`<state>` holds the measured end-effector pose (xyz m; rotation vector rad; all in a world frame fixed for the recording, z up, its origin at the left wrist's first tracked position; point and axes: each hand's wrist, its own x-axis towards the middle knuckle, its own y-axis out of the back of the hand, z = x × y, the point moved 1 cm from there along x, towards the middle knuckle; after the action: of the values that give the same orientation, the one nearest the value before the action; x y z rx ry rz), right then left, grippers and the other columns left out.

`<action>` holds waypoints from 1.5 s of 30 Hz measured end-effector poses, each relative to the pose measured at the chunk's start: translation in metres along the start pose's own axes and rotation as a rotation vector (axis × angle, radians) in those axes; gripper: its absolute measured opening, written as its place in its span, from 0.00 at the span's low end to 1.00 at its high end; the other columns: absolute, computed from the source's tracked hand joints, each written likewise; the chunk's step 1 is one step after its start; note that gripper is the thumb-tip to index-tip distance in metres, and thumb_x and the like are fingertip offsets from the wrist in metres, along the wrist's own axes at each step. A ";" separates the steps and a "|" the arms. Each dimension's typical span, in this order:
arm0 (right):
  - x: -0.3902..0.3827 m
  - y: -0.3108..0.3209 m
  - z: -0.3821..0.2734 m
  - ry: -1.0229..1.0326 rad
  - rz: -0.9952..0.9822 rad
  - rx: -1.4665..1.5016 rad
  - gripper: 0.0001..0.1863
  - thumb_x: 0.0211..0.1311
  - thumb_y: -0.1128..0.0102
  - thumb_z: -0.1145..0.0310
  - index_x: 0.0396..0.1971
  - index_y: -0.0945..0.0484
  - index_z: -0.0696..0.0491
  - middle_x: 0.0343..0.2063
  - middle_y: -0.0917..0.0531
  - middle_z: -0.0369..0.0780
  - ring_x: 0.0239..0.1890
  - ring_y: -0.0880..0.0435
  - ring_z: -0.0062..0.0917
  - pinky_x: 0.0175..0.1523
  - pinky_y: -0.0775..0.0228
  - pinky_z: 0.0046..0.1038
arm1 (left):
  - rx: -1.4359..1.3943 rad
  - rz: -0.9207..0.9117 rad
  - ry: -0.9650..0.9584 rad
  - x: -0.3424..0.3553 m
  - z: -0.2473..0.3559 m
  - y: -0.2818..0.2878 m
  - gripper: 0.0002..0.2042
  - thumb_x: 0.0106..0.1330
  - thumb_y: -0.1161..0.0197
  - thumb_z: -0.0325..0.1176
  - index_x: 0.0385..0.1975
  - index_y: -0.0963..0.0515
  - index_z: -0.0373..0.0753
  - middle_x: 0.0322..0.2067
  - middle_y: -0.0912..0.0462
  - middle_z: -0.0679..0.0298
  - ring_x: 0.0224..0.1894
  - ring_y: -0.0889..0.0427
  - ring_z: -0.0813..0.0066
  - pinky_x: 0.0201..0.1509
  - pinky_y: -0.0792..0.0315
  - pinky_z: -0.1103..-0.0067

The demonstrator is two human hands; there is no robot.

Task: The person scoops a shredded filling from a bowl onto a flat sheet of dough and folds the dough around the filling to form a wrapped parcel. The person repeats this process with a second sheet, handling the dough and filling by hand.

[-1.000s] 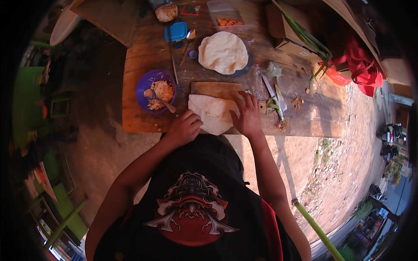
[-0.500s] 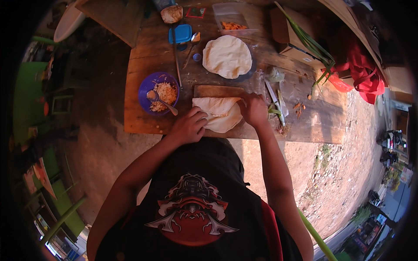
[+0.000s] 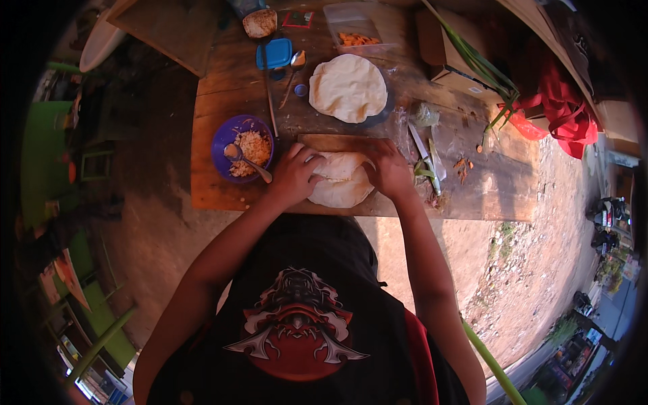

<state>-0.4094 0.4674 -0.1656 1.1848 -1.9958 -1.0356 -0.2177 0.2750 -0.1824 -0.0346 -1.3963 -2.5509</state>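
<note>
A thin pale dough sheet (image 3: 341,194) lies near the table's front edge, its far part folded over toward me. My left hand (image 3: 295,174) curls its fingers around the left end of the fold. At the right end, my right hand (image 3: 391,170) grips the fold with bent fingers; some fingertips are hidden. Under the sheet's far side a wooden board (image 3: 331,140) shows. Just beyond it, a stack of round dough sheets (image 3: 347,88) rests on a dark plate. Left of my hands stands a purple bowl (image 3: 219,152) with crumbly orange-white filling (image 3: 251,147) and a spoon (image 3: 253,165).
A knife (image 3: 423,148) lies right of my right hand, beside vegetable scraps (image 3: 463,169). Farther back are a long-handled spatula (image 3: 268,88), a blue lid (image 3: 275,53), a clear tub (image 3: 331,28) of orange pieces, a cardboard box (image 3: 449,57) with green leaves, and a red bag (image 3: 563,121).
My left hand has moved up and away from me to the fold's left end. My right hand has shifted slightly left, its fingers now reaching farther over the fold.
</note>
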 end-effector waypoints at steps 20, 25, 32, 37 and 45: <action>0.013 0.011 -0.001 0.077 -0.009 0.169 0.15 0.53 0.27 0.70 0.43 0.12 0.52 0.44 0.11 0.43 0.53 0.16 0.44 0.58 0.21 0.41 | 0.038 0.082 -0.023 0.018 -0.003 0.013 0.10 0.48 0.29 0.25 0.29 0.20 0.44 0.44 0.14 0.69 0.56 0.22 0.61 0.58 0.31 0.62; 0.004 0.000 0.010 0.114 -0.069 0.061 0.15 0.53 0.26 0.68 0.43 0.12 0.50 0.46 0.12 0.42 0.55 0.16 0.41 0.58 0.20 0.40 | 0.058 0.100 -0.133 0.013 -0.010 0.010 0.10 0.49 0.29 0.25 0.29 0.21 0.45 0.42 0.14 0.70 0.55 0.22 0.63 0.58 0.32 0.63; 0.001 0.000 -0.006 0.169 0.041 -0.053 0.19 0.58 0.27 0.62 0.49 0.13 0.47 0.50 0.14 0.39 0.57 0.17 0.37 0.57 0.20 0.41 | -0.087 0.202 -0.046 0.013 -0.001 0.010 0.10 0.53 0.29 0.24 0.33 0.21 0.44 0.40 0.13 0.68 0.52 0.19 0.60 0.57 0.30 0.64; 0.000 -0.005 -0.004 0.182 0.072 -0.085 0.17 0.59 0.29 0.66 0.50 0.12 0.48 0.51 0.15 0.38 0.59 0.19 0.36 0.59 0.22 0.40 | -0.151 0.249 -0.040 0.015 0.002 0.014 0.10 0.55 0.29 0.24 0.34 0.21 0.43 0.41 0.12 0.65 0.51 0.18 0.59 0.57 0.29 0.64; -0.008 -0.007 -0.004 0.188 0.127 -0.153 0.14 0.57 0.30 0.70 0.45 0.12 0.49 0.50 0.14 0.37 0.57 0.18 0.36 0.59 0.25 0.39 | -0.212 0.226 -0.069 0.007 0.001 0.012 0.10 0.53 0.29 0.24 0.33 0.21 0.43 0.40 0.12 0.65 0.51 0.17 0.59 0.57 0.29 0.65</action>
<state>-0.3997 0.4715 -0.1702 1.0208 -1.7885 -0.9569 -0.2219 0.2685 -0.1712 -0.3011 -1.0691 -2.5138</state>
